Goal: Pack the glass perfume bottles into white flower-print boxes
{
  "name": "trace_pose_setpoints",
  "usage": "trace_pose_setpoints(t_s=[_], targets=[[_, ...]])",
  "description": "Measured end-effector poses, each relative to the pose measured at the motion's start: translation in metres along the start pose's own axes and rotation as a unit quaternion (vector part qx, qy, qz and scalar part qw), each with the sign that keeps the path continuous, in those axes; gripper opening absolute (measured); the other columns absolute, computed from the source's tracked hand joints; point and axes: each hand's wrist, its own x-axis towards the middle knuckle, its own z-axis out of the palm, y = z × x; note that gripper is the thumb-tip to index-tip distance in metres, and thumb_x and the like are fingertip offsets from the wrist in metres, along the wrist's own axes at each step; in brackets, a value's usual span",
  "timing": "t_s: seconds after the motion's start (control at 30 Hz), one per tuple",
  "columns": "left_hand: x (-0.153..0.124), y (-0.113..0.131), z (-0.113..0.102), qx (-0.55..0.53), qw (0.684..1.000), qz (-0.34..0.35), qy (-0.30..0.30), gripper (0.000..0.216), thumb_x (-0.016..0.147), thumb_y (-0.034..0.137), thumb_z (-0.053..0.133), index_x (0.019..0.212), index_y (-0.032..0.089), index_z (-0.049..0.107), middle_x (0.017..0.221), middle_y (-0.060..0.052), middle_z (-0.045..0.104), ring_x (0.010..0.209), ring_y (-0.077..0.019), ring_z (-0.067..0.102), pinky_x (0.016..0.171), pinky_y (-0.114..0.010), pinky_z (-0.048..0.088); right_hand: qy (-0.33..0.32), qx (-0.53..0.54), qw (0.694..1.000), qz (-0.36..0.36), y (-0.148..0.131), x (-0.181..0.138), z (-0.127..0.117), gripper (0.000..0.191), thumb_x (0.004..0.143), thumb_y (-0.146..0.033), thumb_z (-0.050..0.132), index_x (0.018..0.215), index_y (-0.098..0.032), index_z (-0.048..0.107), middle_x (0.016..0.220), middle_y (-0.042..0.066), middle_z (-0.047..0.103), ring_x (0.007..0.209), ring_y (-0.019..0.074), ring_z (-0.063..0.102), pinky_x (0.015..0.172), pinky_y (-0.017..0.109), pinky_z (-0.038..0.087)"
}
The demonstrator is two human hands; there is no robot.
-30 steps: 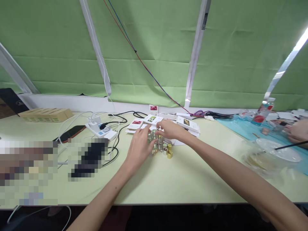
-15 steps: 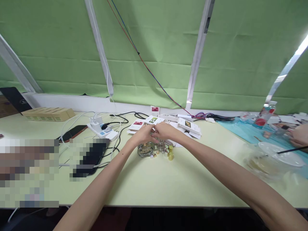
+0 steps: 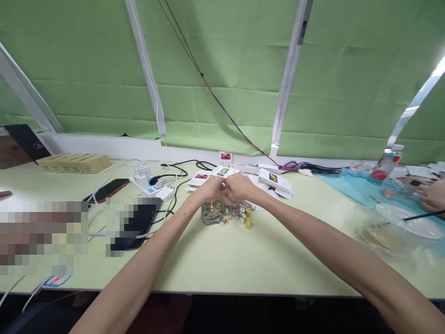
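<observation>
My left hand [image 3: 209,189] and my right hand [image 3: 238,186] meet fingertip to fingertip at the middle of the pale green table [image 3: 243,260]. Their fingers are curled together, pinching something too small to make out. Just below them stands a round glass bottle [image 3: 212,213] with gold inside. To its right lies a cluster of small glass vials [image 3: 235,211] and gold caps [image 3: 248,221]. Behind the hands lie white cards with small pictures [image 3: 274,178].
A white power strip [image 3: 149,184] with cables, a dark phone [image 3: 109,189] and tan boxes [image 3: 73,162] lie to the left. On the right are a clear glass dish [image 3: 399,222], a blue cloth [image 3: 351,188] and another person's hand [image 3: 433,197].
My left hand rose from the cluster of vials, uncovering the round bottle, and joined my right hand above it. The view shifted slightly left.
</observation>
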Motion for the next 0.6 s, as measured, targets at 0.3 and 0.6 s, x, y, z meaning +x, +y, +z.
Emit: trace_pose_setpoints(t_s=[0.3,0.6], targets=[[-0.0011,0.0009,0.0014,0.018,1.000,0.003,0.011,0.033,0.058,0.036,0.087,0.073,0.016,0.066,0.075,-0.003,0.070,0.076,-0.0234,0.065,0.067,-0.029,0.046,-0.001,0.001,1.000,-0.006,-0.0030,-0.0040,-0.0033,0.010,0.082,-0.018,0.065,0.090,-0.019,0.070,0.095,0.010,0.074,0.091,0.0265,0.068,0.064,0.029,0.045],[-0.0008,-0.0039,0.0027,0.011,1.000,0.006,0.014,0.039,0.058,0.042,0.088,0.081,0.018,0.067,0.079,-0.002,0.071,0.080,-0.0240,0.066,0.069,-0.029,0.047,0.012,0.017,1.000,0.010,-0.0031,-0.0082,-0.0080,0.014,0.082,-0.014,0.060,0.090,-0.021,0.070,0.094,0.008,0.073,0.092,0.0250,0.067,0.063,0.027,0.041]])
